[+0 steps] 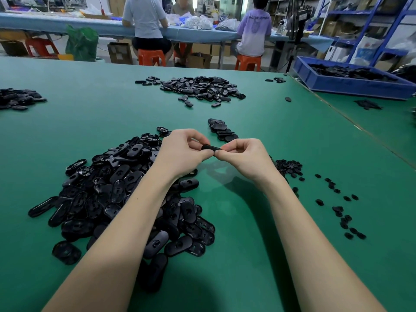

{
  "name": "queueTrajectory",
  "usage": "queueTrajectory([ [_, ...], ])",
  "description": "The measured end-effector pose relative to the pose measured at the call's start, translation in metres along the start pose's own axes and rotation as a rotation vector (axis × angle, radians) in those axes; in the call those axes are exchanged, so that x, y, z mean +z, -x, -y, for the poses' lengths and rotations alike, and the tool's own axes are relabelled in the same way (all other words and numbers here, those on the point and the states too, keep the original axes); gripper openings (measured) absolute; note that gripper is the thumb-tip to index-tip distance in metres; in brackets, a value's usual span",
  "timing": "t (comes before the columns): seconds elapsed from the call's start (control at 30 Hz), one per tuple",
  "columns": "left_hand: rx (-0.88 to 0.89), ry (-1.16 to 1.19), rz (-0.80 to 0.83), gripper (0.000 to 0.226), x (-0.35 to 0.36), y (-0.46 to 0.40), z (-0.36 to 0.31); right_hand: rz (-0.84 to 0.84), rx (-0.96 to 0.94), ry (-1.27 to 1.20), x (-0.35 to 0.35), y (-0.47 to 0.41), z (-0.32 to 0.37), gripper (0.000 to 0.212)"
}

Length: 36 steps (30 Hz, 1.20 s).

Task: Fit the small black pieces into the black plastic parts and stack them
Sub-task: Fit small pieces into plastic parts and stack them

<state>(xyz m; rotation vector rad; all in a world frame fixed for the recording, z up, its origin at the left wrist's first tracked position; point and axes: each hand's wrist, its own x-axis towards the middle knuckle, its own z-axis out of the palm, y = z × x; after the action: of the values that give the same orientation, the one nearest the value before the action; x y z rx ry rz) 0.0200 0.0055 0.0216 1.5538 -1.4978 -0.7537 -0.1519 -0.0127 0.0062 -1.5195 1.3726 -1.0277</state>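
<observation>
black plastic part (210, 147) edge-on | loose parts heap (126, 194) left | small pieces (290, 167) right

Parts heap (126, 194) left on table (225, 255); small pieces (290, 168) right; stack (221, 130) behind hands.

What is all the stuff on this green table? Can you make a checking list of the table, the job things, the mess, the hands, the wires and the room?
Surface: green table, flat.
Job's things: big heap of black plastic parts under the left forearm; small black pieces heaped and scattered at right; short stack of parts beyond the hands; one black part held between both hands above the table.
Clutter: far pile and left-edge pile of black parts.
Grippers: left hand and right hand both pinch the black part.
Cables: nothing seen.
Surroundings: blue bin of black parts at right; people seated on orange stools at a far bench; blue shelving.
</observation>
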Motion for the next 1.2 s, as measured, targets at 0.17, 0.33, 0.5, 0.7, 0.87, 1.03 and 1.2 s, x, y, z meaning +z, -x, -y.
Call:
queueTrajectory([
  [0.17,-0.027,-0.013,0.001,0.015,0.001,0.001,0.0,0.004,-0.027,0.023,-0.001,-0.001,-0.001,0.016],
  [0.33,-0.023,-0.037,-0.029,0.013,0.004,0.003,-0.001,-0.003,-0.036,0.026,0.001,-0.001,-0.003,0.017],
  [0.5,-0.004,-0.015,-0.052,0.013,0.002,0.003,0.0,0.021,-0.119,0.023,0.001,0.0,-0.003,0.012],
  [0.7,-0.004,0.026,-0.097,0.021,0.005,0.003,0.002,-0.088,-0.322,0.393,0.002,-0.01,-0.005,0.019],
  [0.87,0.126,-0.229,-0.051,0.012,-0.003,-0.003,0.009,-0.185,-0.176,0.558,-0.011,-0.041,-0.006,0.013],
  [1.03,0.16,-0.434,0.093,0.021,-0.009,-0.004,0.015,-0.157,-0.062,0.657,-0.017,-0.087,0.006,0.02],
  [1.2,0.173,-0.439,0.149,0.034,-0.015,-0.004,0.016,-0.121,0.041,0.712,-0.016,-0.106,0.007,0.025],
])
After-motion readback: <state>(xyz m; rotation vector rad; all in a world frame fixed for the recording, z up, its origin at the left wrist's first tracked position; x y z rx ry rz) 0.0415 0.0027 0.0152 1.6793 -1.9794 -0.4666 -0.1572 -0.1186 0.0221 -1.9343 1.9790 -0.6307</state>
